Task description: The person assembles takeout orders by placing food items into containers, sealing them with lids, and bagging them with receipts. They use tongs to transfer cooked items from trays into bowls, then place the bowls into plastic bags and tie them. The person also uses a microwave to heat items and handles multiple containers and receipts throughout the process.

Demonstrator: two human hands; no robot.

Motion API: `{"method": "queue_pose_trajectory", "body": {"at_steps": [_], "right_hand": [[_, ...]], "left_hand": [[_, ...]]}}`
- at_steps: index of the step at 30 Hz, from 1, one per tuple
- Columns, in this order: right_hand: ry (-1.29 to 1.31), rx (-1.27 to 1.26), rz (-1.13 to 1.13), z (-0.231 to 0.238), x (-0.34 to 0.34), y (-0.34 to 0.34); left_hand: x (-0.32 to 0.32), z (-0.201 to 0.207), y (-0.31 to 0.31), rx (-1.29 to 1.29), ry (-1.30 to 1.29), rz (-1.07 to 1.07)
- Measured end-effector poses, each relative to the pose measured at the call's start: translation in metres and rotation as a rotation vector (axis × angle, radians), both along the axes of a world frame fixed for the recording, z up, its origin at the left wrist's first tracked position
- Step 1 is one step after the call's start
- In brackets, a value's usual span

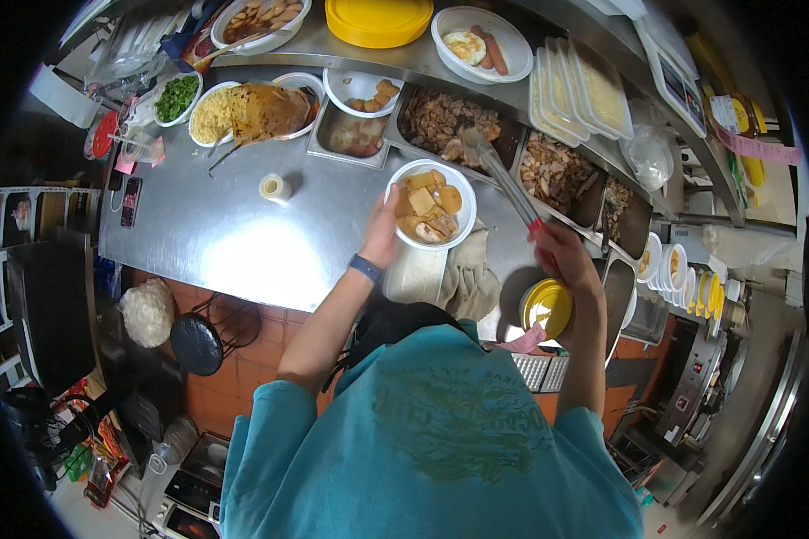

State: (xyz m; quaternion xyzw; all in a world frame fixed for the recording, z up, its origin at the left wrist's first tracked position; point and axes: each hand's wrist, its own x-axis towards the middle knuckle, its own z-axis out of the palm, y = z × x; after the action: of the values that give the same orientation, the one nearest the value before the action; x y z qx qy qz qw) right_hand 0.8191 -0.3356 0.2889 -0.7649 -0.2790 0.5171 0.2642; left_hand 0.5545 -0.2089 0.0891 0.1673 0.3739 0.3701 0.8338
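Note:
My left hand [381, 226] grips a white round bowl [471, 208] by its left side, above the counter. Inside lie pale tofu-like blocks [421, 201] and brown chunks in sauce. Metal tongs [512, 187] with red handles are held in my right hand [568, 256], its fingers closed round them. The tong tips reach into a steel tray [511, 142] of browned chopped meat [436, 121], right behind the bowl, and seem to touch pieces there. Whether they pinch any I cannot tell. To the right is another tray's chopped meat [550, 169].
A steel counter [189, 202] stretches left, with a small pale cup [275, 188] and bowls of chopped greens [177, 97] and yellow crumbs [214, 112]. Close to me lie a cloth [472, 280] and a yellow-lidded tub [546, 305]. The shelf above holds stacked clear-lidded boxes [593, 90].

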Motion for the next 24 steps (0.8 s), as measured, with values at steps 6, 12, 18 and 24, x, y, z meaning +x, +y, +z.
{"method": "queue_pose_trajectory", "body": {"at_steps": [6, 12, 18, 24], "right_hand": [[-0.087, -0.036, 0.326, 0.015, -0.039, -0.045], [-0.345, -0.060, 0.393, 0.024, -0.045, -0.046], [-0.475, 0.147, 0.520, 0.021, -0.043, -0.040], [-0.577, 0.200, 0.570, 0.042, -0.047, -0.057]], "left_hand": [[0.007, 0.001, 0.000, -0.004, -0.047, -0.063], [-0.002, 0.007, -0.006, -0.020, -0.026, -0.116], [-0.005, 0.008, -0.008, -0.024, -0.065, -0.151], [-0.003, 0.015, -0.012, -0.039, 0.000, -0.121]]}}
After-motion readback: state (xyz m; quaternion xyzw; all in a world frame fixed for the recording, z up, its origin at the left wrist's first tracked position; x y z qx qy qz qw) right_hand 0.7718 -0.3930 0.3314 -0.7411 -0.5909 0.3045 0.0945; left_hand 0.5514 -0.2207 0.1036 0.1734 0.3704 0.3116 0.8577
